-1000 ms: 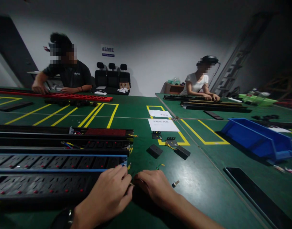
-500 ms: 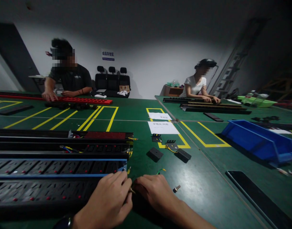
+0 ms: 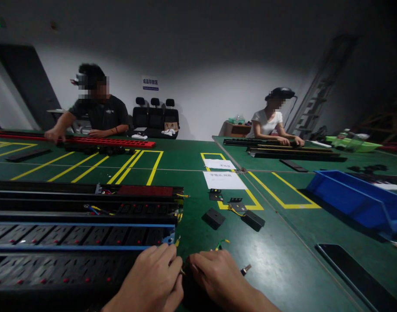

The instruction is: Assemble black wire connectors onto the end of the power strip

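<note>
My left hand [image 3: 156,277] is closed at the right end of the nearest black power strip [image 3: 55,268], with red lights or buttons along it. A small brass-coloured tip [image 3: 183,272] shows at its fingertips; the rest is hidden. My right hand [image 3: 219,275] is close beside it, fingers curled together, and what they pinch is out of sight. Behind my left hand lies a blue-edged power strip [image 3: 78,235]. A green-yellow wire [image 3: 222,243] is just beyond my right hand, and a small metal-and-black cylindrical part [image 3: 246,270] lies to its right.
Black end caps [image 3: 214,218] and small brackets [image 3: 237,204] lie ahead, near paper labels [image 3: 224,180]. To the right are a blue bin [image 3: 350,195] and a phone [image 3: 350,268]. Two co-workers, one at left [image 3: 104,115] and one at right [image 3: 268,123], handle long strips across the table.
The view has tilted up slightly, so the scene sits lower. A narrow gap now shows between my hands, both still closed. The left co-worker's hand has moved left along the red strip.
</note>
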The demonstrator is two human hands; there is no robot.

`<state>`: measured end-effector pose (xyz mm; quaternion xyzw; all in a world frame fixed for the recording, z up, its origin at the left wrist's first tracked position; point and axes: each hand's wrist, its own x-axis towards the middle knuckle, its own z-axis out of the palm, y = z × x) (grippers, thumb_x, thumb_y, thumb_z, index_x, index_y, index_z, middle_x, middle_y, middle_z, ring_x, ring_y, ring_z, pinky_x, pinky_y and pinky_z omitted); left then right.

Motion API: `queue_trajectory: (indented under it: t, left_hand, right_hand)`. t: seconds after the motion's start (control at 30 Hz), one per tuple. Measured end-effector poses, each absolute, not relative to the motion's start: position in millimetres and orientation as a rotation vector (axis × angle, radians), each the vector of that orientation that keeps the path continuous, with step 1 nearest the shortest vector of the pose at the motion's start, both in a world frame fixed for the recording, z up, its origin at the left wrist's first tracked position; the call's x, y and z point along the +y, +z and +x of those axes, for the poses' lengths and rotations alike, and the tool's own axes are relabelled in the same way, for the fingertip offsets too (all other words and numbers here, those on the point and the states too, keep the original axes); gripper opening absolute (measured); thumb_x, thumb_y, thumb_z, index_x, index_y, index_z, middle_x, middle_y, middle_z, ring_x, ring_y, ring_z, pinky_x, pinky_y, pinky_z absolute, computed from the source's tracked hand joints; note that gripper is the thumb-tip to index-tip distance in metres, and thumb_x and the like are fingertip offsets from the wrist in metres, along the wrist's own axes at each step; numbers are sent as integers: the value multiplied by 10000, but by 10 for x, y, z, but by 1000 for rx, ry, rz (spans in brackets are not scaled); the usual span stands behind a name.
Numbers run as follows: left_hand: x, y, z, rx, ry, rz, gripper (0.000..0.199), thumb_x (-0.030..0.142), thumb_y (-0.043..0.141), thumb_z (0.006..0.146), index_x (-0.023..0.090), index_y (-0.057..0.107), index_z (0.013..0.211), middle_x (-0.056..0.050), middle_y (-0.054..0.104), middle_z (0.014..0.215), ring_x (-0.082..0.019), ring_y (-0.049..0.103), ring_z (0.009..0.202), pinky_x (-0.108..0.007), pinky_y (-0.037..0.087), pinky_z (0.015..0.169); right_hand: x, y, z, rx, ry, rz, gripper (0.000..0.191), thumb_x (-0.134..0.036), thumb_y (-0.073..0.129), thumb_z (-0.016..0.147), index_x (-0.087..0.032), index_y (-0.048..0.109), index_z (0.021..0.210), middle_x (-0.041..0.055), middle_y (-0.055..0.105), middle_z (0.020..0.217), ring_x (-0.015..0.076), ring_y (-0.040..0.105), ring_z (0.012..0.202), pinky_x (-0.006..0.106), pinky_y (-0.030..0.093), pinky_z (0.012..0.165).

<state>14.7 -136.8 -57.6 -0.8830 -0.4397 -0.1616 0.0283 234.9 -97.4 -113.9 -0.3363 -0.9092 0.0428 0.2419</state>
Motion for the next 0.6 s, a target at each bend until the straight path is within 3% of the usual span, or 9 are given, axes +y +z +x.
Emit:
queue_trajectory:
  t: [0.2,0.6]
  left_hand:
    - [-1394,-594,140,-1357,-473,-2716,162,134,585,869,225,704,928,-61,757,966,-265,695,921,-400,558,838]
    - [-1335,-709,135,-1333,-465,-2643,131,145,611,826,223,702,879,-54,755,927,-240,679,820,-366,529,740]
  right_hand:
    - [-979,-1159,2346,-2497,97,-902,196,-59,526,918,-227,611,865,-21,708,693,126,600,526,310,253,525]
    - [-937,-1203,2351,-2529,54,-869,173,-55,593,872,-227,590,860,-24,722,682,121,621,497,308,226,505]
